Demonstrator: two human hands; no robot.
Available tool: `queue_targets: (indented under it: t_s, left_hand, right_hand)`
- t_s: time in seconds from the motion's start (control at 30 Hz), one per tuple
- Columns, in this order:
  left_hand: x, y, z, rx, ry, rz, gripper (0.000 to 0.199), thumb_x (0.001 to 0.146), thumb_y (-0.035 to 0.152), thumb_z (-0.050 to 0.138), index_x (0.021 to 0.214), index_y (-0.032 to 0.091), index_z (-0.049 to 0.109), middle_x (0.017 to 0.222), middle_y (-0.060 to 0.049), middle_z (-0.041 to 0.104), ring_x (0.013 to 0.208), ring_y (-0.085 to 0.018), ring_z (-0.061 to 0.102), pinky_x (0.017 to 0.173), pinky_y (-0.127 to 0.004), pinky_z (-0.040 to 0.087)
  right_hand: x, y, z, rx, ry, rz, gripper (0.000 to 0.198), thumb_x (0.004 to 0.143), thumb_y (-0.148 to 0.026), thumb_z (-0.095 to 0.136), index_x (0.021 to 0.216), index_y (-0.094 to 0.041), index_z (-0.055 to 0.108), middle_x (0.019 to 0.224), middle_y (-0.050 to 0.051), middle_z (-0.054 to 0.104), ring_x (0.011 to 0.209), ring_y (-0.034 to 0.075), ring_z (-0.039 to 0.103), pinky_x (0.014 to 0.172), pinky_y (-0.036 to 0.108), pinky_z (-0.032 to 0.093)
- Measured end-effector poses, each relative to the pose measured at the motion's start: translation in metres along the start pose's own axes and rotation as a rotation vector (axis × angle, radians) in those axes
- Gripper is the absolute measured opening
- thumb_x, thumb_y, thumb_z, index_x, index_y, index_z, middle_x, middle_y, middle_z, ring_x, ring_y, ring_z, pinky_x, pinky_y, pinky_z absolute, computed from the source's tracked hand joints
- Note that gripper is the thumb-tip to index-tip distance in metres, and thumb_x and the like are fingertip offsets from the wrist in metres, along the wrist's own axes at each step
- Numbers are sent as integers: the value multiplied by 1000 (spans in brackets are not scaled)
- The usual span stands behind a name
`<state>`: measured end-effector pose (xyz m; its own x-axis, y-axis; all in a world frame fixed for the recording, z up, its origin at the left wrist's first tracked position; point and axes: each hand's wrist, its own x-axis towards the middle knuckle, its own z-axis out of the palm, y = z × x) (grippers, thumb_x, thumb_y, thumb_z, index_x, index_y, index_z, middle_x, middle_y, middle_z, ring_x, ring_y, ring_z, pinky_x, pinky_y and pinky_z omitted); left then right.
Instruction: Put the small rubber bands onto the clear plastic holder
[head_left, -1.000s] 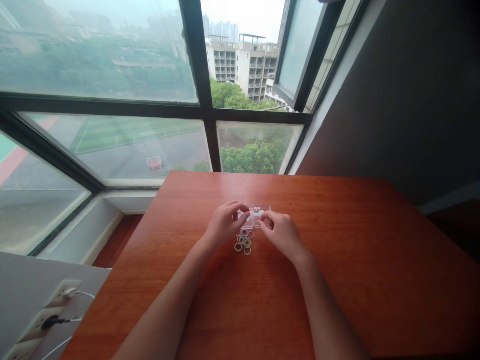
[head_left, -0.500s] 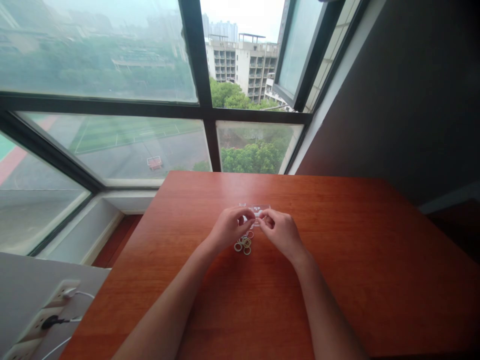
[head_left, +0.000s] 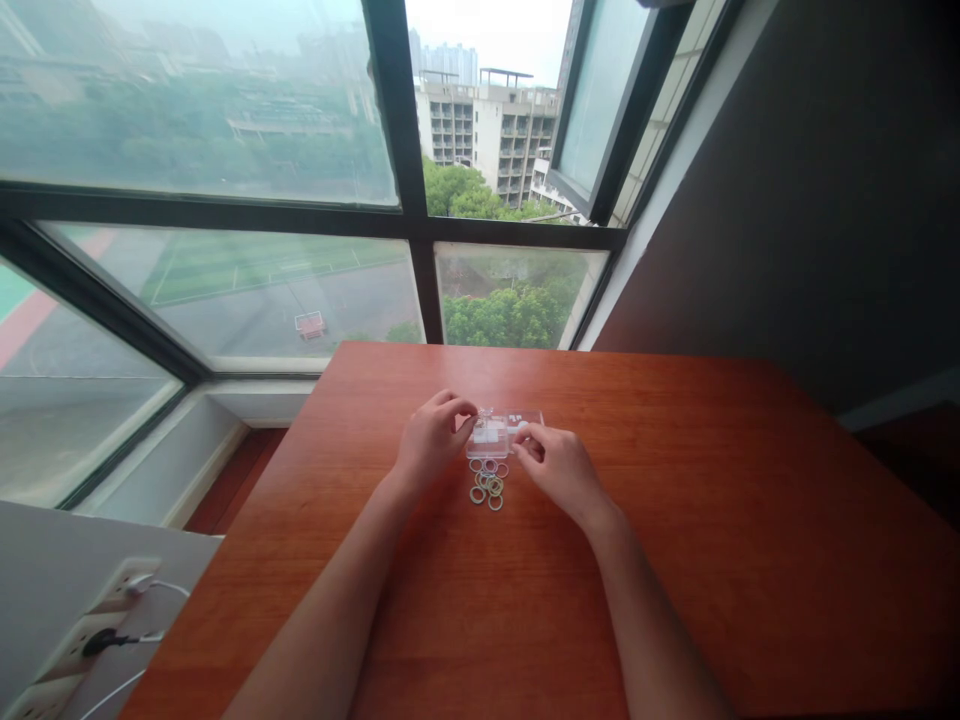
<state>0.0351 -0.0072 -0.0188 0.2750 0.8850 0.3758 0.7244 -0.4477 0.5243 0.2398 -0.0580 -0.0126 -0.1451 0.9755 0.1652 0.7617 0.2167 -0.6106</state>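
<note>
A clear plastic box [head_left: 487, 450] with white pieces inside lies on the wooden table, its see-through lid part [head_left: 534, 416] reaching out to the right. At its left edge is my left hand [head_left: 433, 438], thumb and forefinger closed on the rim. My right hand [head_left: 561, 462] hovers by the box's right side, its thumb and fingers pinched together. Whatever sits between those fingertips is too small to make out. Just in front of the box several pale rings [head_left: 487, 484] lie in a loose, partly overlapping pile.
The reddish-brown table [head_left: 712, 520] stretches to both sides and toward me. Beyond its far edge stand framed windows [head_left: 517, 290], one pane swung outward. A wall socket strip [head_left: 97, 632] with plugged cables sits low at the left, and a dark wall [head_left: 795, 200] rises at the right.
My hands were together above the box with fingertips meeting. The left hand has moved left to the box's edge, uncovering the box and more rings; the right has barely shifted.
</note>
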Motion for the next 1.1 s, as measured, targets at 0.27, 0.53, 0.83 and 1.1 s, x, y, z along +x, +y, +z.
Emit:
queue_targets:
  t_s: [0.27, 0.53, 0.83, 1.1]
  left_hand:
    - [-1, -1, -1, 31, -44, -11, 13, 86, 26, 55, 87, 21, 67, 85, -2, 61, 64, -11, 53, 62, -23, 39]
    - [-1, 2, -2, 12, -43, 6, 14, 86, 24, 54, 87, 20, 67, 85, -1, 61, 64, -11, 53, 62, -23, 40]
    - [-1, 3, -3, -5, -48, 13, 13, 84, 20, 54, 87, 20, 67, 85, -1, 62, 62, -10, 52, 62, -22, 41]
    - [-1, 3, -3, -14, -61, 14, 14, 83, 18, 54, 86, 20, 67, 89, -2, 65, 65, -11, 55, 62, -22, 42]
  right_hand:
    - [-1, -1, 1, 19, -53, 6, 9, 82, -22, 57, 83, -22, 66, 64, -2, 62, 61, 12, 54, 60, 21, 35]
    - [-6, -10, 2, 58, -199, -51, 7, 82, -27, 62, 84, -23, 67, 67, -3, 63, 60, 10, 52, 56, 20, 31]
    - [-9, -9, 16, -8, -275, -72, 9, 80, -20, 58, 83, -22, 66, 72, -1, 67, 64, 11, 57, 59, 21, 32]
    - [-8, -10, 12, 13, -299, -54, 8, 80, -21, 57, 78, -21, 65, 68, -2, 65, 60, 10, 54, 54, 20, 27]
